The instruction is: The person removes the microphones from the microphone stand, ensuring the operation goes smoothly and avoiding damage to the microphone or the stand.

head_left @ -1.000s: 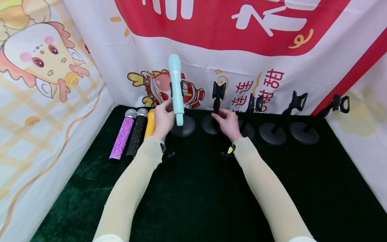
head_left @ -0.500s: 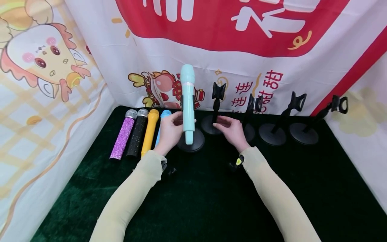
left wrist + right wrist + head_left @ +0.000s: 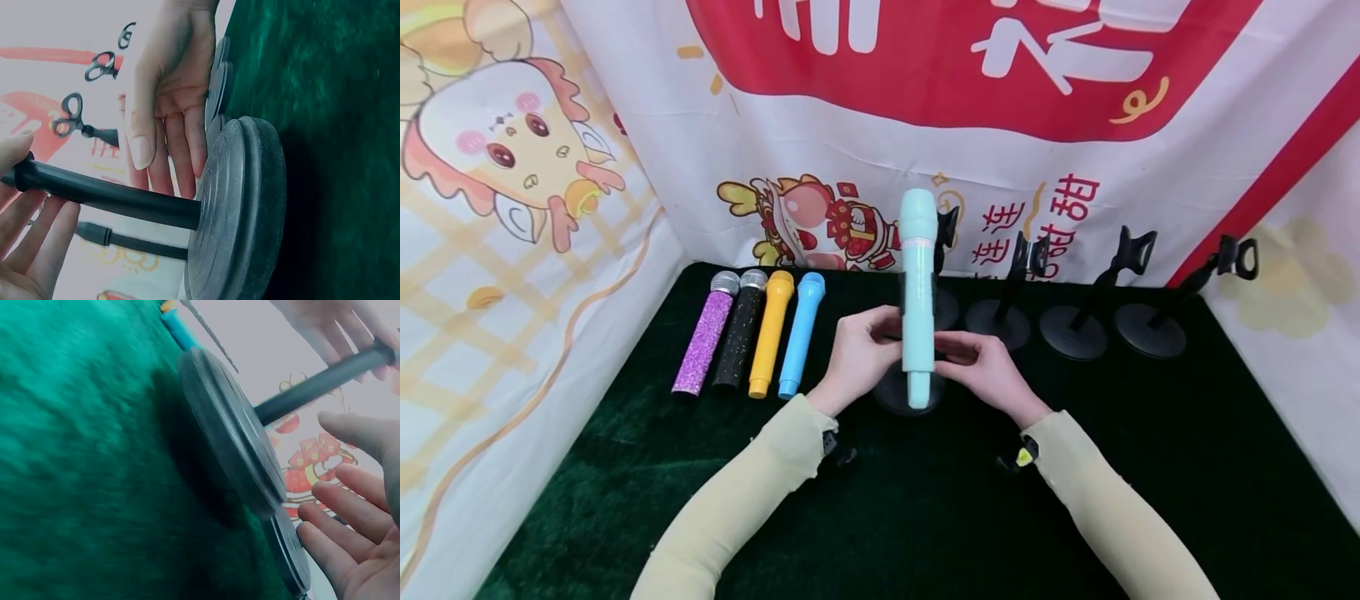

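Observation:
A mint-green microphone [image 3: 918, 300] sits tilted in the clip of a black desk stand, whose round base [image 3: 891, 396] shows beneath it. My left hand [image 3: 861, 358] pinches the stand's thin pole [image 3: 137, 201] near its upper collar. In the wrist views a shadow lies under the base [image 3: 228, 212], which looks raised slightly off the cloth. On the other side of the pole is my right hand [image 3: 988, 371]; its fingers [image 3: 353, 515] are spread, with a gap to the pole. The microphone hides part of both hands' fingertips in the head view.
Purple [image 3: 706, 337], black [image 3: 741, 333], yellow [image 3: 771, 333] and blue [image 3: 802, 333] microphones lie side by side on the green cloth [image 3: 910, 517] at left. Several black stands without microphones, including one [image 3: 1078, 325], line the back right. A printed curtain [image 3: 850, 142] hangs behind.
My left hand has brought the stand with the mint-green microphone rightward and nearer, in front of the row. My right hand has left the neighbouring stand and come nearer too.

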`<act>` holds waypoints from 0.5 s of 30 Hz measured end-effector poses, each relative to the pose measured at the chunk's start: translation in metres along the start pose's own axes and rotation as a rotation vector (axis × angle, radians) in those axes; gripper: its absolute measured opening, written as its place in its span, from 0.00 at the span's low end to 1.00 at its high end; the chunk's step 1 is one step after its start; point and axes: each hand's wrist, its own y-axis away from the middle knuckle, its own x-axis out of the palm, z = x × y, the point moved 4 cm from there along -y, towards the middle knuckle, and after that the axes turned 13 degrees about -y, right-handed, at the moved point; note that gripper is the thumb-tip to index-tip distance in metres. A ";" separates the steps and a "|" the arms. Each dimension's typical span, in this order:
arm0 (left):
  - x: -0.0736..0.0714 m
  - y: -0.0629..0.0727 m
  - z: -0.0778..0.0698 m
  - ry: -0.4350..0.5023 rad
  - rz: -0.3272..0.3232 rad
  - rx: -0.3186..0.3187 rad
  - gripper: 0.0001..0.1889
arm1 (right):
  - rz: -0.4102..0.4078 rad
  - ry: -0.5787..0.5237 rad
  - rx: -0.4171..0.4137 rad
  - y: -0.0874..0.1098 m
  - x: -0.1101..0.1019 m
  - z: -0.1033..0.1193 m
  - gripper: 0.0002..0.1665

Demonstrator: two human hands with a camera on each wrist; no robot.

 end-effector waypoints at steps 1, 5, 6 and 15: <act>0.003 0.000 -0.002 0.010 0.005 0.004 0.12 | 0.015 0.001 -0.008 0.003 0.001 0.000 0.26; 0.016 0.001 -0.005 0.029 0.020 0.030 0.13 | 0.020 0.029 -0.014 0.014 0.003 0.001 0.26; 0.019 0.001 -0.005 0.035 0.023 0.034 0.13 | 0.012 0.030 -0.016 0.016 0.004 0.002 0.26; 0.032 0.001 -0.004 0.020 0.061 0.044 0.14 | -0.033 0.036 -0.063 0.021 0.006 0.001 0.22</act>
